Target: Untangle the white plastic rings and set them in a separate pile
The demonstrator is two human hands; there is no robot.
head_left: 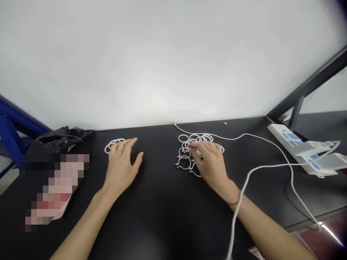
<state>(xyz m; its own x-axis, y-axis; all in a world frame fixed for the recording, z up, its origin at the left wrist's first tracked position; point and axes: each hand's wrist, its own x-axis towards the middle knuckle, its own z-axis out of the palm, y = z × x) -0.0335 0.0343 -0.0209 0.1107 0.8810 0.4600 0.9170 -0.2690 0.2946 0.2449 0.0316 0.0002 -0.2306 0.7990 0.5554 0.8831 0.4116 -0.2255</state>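
My left hand (121, 164) lies flat and open on the black table (162, 216), its fingertips touching a small pile of white rings (114, 143) at the far left. My right hand (210, 160) rests on a larger heap of white rings with small tabs (187, 151), fingers curled and pinching among them; what the fingertips grip is too small to make out.
A white cable (260, 168) runs from the wall across the table and over my right forearm. A white power strip (306, 151) lies at the right. A crumpled black bag (59, 139) sits far left, above a blurred patch. A white wall stands behind the table.
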